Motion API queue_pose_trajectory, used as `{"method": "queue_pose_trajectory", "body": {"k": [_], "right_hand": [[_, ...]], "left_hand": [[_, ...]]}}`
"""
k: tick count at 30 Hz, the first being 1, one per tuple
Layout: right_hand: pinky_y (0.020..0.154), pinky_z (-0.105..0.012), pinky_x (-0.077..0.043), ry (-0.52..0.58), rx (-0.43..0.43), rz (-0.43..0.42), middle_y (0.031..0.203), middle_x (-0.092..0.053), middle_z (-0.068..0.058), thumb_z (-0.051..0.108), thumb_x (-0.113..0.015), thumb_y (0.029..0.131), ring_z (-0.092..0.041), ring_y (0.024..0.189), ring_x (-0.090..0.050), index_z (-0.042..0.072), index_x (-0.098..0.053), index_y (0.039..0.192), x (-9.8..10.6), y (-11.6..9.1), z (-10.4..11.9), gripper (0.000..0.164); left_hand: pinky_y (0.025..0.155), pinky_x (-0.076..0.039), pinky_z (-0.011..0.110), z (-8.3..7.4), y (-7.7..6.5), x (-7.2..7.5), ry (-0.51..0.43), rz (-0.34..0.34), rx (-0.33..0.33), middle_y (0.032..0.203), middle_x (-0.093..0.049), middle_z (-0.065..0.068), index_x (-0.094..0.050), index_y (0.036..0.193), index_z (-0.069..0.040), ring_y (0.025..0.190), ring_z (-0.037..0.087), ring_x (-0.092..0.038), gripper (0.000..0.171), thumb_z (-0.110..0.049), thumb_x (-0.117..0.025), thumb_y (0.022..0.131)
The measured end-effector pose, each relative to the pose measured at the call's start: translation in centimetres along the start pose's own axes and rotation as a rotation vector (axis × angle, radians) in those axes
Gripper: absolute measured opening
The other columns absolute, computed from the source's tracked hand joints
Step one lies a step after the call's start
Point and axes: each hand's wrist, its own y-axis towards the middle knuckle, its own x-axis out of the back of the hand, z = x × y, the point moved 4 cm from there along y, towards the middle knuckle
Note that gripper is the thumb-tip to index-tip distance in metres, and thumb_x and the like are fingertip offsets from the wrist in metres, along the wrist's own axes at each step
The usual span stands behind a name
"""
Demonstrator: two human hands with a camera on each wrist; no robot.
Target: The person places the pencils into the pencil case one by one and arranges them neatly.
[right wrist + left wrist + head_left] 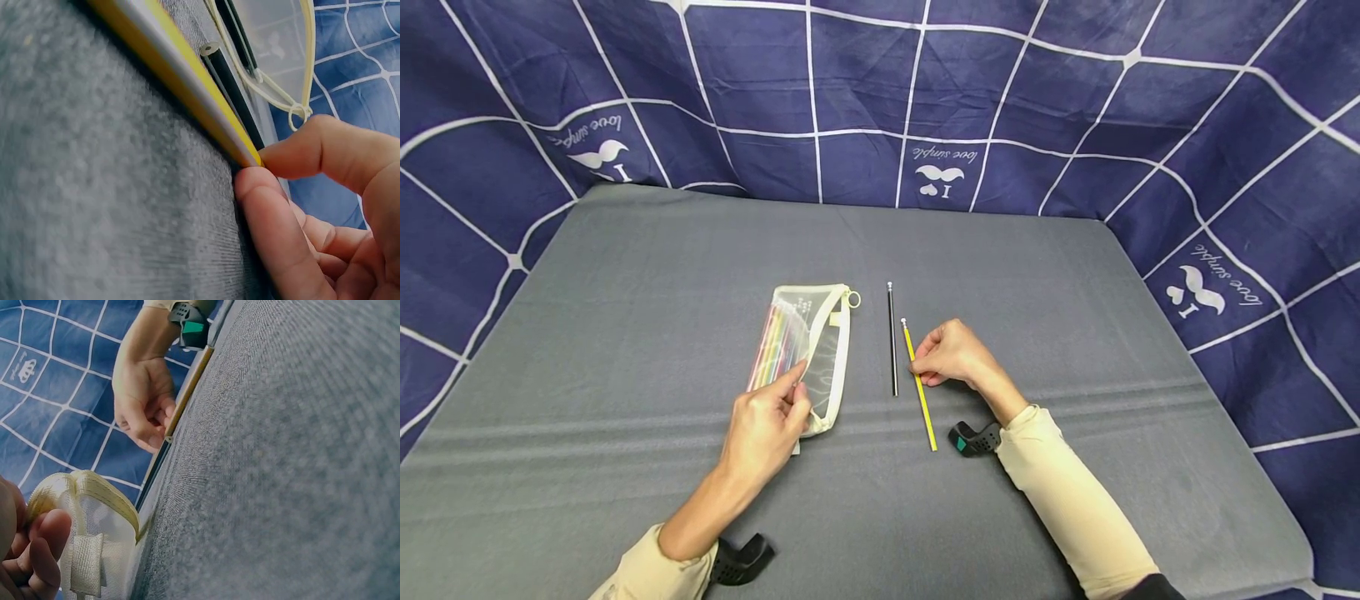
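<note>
A see-through mesh pencil case [827, 367] with cream zip edging lies on the grey table, its zip side parted. Several coloured pencils [772, 343] show inside along its left part. My left hand [767, 425] pinches the lower edge of the opening between thumb and forefinger; the edging [103, 490] bulges upward there. To the right of the case lies a yellow pencil [925, 408] with pale stripes. Thumb and forefinger of my right hand [955, 354] pinch it near its upper half. Between case and yellow pencil a black pencil [892, 342] lies untouched.
Grey cloth covers the table [662, 275], with creases running across it. A blue curtain [865, 92] with white lines hangs behind and at both sides. Black wrist mounts [973, 439] sit at both wrists, close above the cloth. The case's zip ring [853, 299] sticks out at its upper right corner.
</note>
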Motion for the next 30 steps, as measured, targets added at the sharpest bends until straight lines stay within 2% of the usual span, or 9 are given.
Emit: {"method": "queue_pose_trajectory", "body": {"k": [9, 21, 30], "right_hand": [[0.056, -0.028, -0.058, 0.102, 0.007, 0.076, 0.064, -0.065, -0.009, -0.011, -0.061, 0.074, -0.013, 0.054, -0.065, -0.012, -0.065, 0.087, 0.5, 0.3, -0.6, 0.013], [0.058, -0.028, -0.058, 0.229, 0.002, 0.159, 0.068, -0.067, -0.01, -0.011, -0.062, 0.079, -0.014, 0.058, -0.067, -0.015, -0.061, 0.096, 1.1, 0.5, -1.1, 0.017], [0.059, -0.026, -0.058, 0.29, 0.013, 0.186, 0.069, -0.066, -0.008, -0.009, -0.062, 0.079, -0.013, 0.058, -0.066, -0.011, -0.059, 0.095, 1.4, 0.6, -1.1, 0.016]], "left_hand": [[0.04, -0.042, 0.014, 0.0, 0.0, -0.1, -0.003, 0.002, -0.007, 0.061, -0.064, -0.001, -0.069, 0.113, 0.01, 0.045, 0.0, -0.055, 0.034, 0.01, -0.061, 0.081], [0.04, -0.043, 0.014, 0.0, 0.0, -0.1, -0.003, -0.001, -0.013, 0.061, -0.064, 0.0, -0.069, 0.113, 0.011, 0.044, 0.001, -0.056, 0.033, 0.011, -0.061, 0.081], [0.04, -0.043, 0.015, 0.0, 0.0, 0.0, 0.003, -0.002, -0.017, 0.061, -0.064, 0.0, -0.069, 0.113, 0.01, 0.044, 0.001, -0.056, 0.033, 0.011, -0.061, 0.081]]}}
